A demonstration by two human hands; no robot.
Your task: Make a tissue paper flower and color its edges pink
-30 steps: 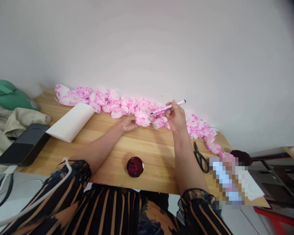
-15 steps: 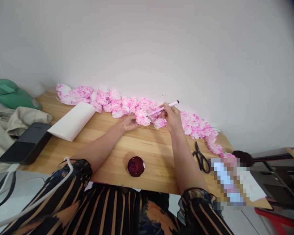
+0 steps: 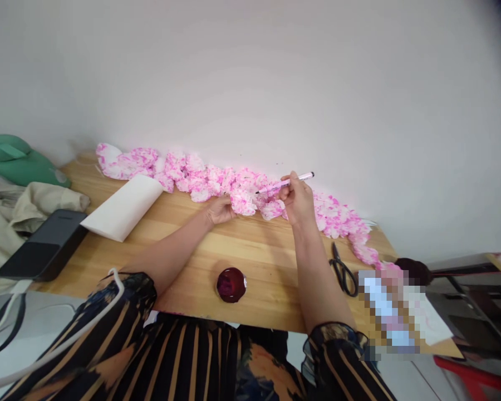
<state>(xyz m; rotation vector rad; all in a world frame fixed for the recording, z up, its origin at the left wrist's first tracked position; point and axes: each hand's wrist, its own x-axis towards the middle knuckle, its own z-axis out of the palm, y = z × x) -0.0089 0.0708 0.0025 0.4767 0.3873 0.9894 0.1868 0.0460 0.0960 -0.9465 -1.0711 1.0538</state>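
Note:
A long row of crumpled pink-and-white flowers (image 3: 179, 172), tissue-like in look, lies along the wall. In front of its middle, my left hand (image 3: 221, 210) pinches the edge of one pink-and-white flower (image 3: 242, 201). My right hand (image 3: 295, 196) is closed around a slim, pale pink marker pen (image 3: 280, 184) with a black rear end. Its dark tip points down and left, close by the upper right of the held flower; whether it touches is too small to tell. Nearest me, below both hands, stands a small round pot (image 3: 231, 285) with dark red contents.
Black-handled scissors (image 3: 343, 270) lie right of my right forearm. On the left are a folded white paper sheet (image 3: 125, 207), a black power bank (image 3: 44, 245) with a cable, beige cloth (image 3: 37, 209) and a green object (image 3: 23, 159). A blurred-out patch covers things at the right.
My right hand has shifted slightly right and up, drawing the pen's tip away from the middle of the held flower. My left hand and the flower have stayed in place.

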